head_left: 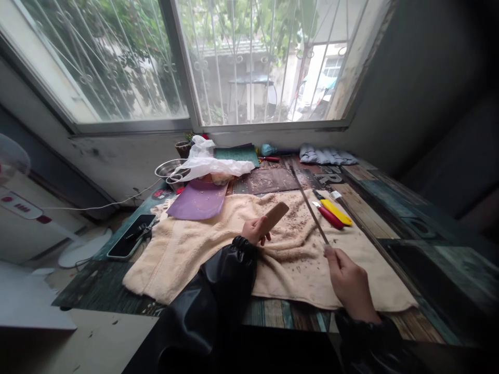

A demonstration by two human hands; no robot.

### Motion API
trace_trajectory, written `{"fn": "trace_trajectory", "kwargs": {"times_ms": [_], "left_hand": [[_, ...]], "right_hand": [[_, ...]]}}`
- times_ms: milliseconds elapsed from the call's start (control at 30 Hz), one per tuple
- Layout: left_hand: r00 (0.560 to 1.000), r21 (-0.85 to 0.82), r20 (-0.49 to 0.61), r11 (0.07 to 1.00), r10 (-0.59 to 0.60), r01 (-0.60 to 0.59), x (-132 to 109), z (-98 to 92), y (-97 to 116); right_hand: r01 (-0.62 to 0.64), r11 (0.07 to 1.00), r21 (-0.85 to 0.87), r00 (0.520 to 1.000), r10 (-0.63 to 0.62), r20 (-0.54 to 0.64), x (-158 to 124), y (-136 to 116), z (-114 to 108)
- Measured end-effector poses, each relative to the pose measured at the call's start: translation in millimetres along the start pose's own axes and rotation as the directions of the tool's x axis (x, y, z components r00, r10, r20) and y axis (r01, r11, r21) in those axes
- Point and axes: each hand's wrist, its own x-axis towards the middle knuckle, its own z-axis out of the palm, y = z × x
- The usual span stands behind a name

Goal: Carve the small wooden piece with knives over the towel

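My left hand (255, 229) is closed round a flat brown wooden piece (275, 214) that sticks up and to the right over a beige towel (187, 254). My right hand (349, 280) grips the near end of a long thin dark rod (307, 202) that runs away across the towel toward the window. Wood shavings lie scattered on the towel between the two hands. Both forearms wear black sleeves.
A red knife (329, 215) and a yellow knife (336, 212) lie right of the rod. A purple sheet (198, 200), a white plastic bag (210, 163), metal bowls (169, 169) and a green mat (236, 154) sit further back. A phone (130, 236) lies left.
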Motion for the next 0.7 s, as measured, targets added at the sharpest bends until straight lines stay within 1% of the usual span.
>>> {"fn": "trace_trajectory", "kwargs": {"times_ms": [67, 133, 267, 367, 433, 500, 567, 600, 633, 700], "left_hand": [[1.0, -0.099, 0.016, 0.995, 0.012, -0.011, 0, 0.3, 3], [0.999, -0.141, 0.0, 0.989, 0.04, -0.04, -1, 0.1, 4], [0.998, -0.133, 0.022, 0.99, 0.051, -0.048, 1, -2.7, 3], [0.999, -0.096, 0.02, 0.995, 0.034, -0.032, 2, -4.9, 3], [0.999, -0.056, 0.023, 0.998, 0.027, -0.026, 2, -5.6, 4], [0.999, -0.011, 0.045, 1.0, 0.027, -0.027, 2, -5.4, 4], [0.998, 0.024, 0.052, 0.999, 0.034, -0.036, 2, -4.6, 3], [0.998, 0.038, 0.052, 0.999, 0.033, -0.036, 3, -4.2, 2], [0.998, 0.052, 0.049, 0.998, 0.03, -0.033, 3, -3.8, 1], [0.999, 0.096, 0.033, 0.995, 0.034, -0.037, 4, -3.5, 0]], "right_hand": [[0.009, 0.998, -0.055, 0.998, -0.005, 0.06, 10, 7, 2], [0.012, 0.993, -0.121, 0.995, 0.0, 0.099, 19, 13, 7], [0.048, 0.979, -0.2, 0.978, -0.005, 0.211, 32, 15, 15], [0.095, 0.984, -0.152, 0.961, -0.051, 0.271, 38, 17, 14], [0.087, 0.99, -0.107, 0.96, -0.055, 0.274, 44, 21, 10], [0.047, 0.994, -0.103, 0.968, -0.02, 0.249, 53, 28, 3], [0.036, 0.989, -0.143, 0.977, -0.006, 0.211, 67, 36, -4], [0.05, 0.987, -0.155, 0.982, -0.021, 0.186, 76, 39, -7], [0.048, 0.982, -0.183, 0.988, -0.02, 0.155, 85, 42, -8], [0.069, 0.963, -0.261, 0.99, -0.032, 0.141, 106, 47, -5]]}}
